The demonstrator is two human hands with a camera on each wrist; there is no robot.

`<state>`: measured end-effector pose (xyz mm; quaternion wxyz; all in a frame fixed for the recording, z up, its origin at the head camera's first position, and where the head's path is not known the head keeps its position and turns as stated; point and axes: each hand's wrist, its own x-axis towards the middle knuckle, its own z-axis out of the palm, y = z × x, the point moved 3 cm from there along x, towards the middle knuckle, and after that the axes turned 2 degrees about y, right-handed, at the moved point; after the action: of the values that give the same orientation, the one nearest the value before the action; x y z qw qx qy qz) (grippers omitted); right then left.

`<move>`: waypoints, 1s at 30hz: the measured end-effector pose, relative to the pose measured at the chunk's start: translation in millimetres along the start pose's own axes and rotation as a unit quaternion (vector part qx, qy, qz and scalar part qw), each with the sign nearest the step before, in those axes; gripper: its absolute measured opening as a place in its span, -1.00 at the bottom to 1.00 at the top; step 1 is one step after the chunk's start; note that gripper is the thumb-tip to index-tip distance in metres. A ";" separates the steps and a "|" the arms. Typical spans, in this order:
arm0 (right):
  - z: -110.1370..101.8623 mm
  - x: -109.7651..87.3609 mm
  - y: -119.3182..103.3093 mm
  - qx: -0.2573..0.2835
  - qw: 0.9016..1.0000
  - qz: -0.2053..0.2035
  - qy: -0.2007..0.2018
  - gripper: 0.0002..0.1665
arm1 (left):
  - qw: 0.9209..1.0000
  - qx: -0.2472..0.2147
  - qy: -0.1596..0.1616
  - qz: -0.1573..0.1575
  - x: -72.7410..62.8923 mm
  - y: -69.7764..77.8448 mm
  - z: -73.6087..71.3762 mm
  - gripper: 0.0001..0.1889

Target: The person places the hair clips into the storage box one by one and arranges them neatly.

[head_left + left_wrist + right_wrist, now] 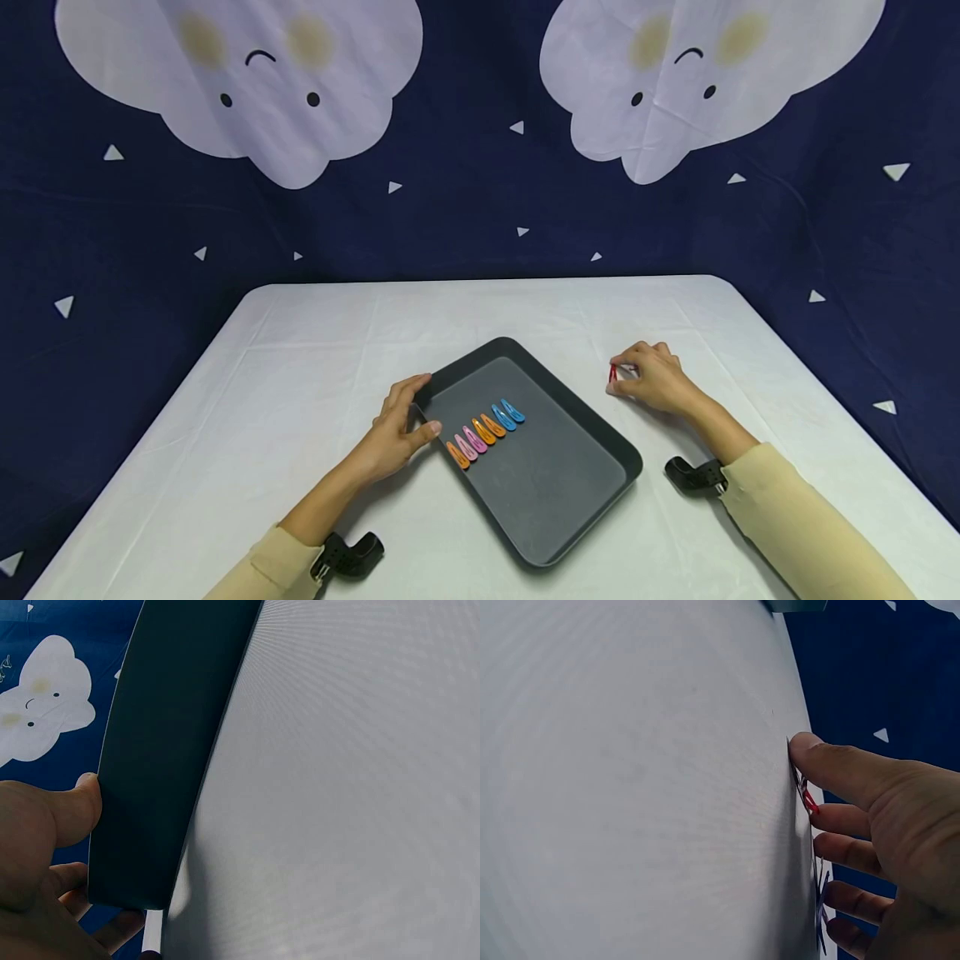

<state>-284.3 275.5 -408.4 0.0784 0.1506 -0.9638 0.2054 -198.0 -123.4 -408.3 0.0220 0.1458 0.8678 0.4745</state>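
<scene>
A dark grey rectangular tray (558,492) lies at an angle on the white table. Inside it, several snap hair clips (487,431) form a slanting row of orange, pink and blue. My left hand (390,437) grips the tray's left corner, thumb over the rim and fingers outside; the left wrist view shows the thumb (79,810) against the tray wall (165,750). Right of the tray, my right hand (652,379) pinches a red hair clip (612,373) between thumb and forefinger, low at the tabletop. Under its other fingers, a purplish clip (822,907) shows in the right wrist view.
White cloth covers the table (337,333), which has rounded far corners. A dark blue curtain (465,225) with clouds and triangles hangs behind it. Black wrist cameras (352,557) stick out at both cuffs, the left one close to the tabletop.
</scene>
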 end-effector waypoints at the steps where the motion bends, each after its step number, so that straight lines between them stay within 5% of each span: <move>1: 0.1 0.0 0.1 0.000 1.000 0.000 0.001 -0.41 | 1.000 0.000 -0.001 -0.001 0.1 -0.3 0.2 -0.25; 12: -4.8 2.8 -4.6 0.025 1.000 -0.009 0.010 -0.41 | 1.000 -0.003 -0.004 -0.004 0.6 -0.6 0.8 -0.25; 30: -30.7 12.6 -59.3 0.069 0.992 -0.102 0.010 -0.39 | 1.000 -0.001 -0.004 -0.005 0.6 -1.5 1.2 -0.25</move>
<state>-274.3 233.5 -355.9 0.0983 0.2511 -0.9261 0.2638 -198.8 -123.0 -410.1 0.0273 0.1434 0.8682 0.4743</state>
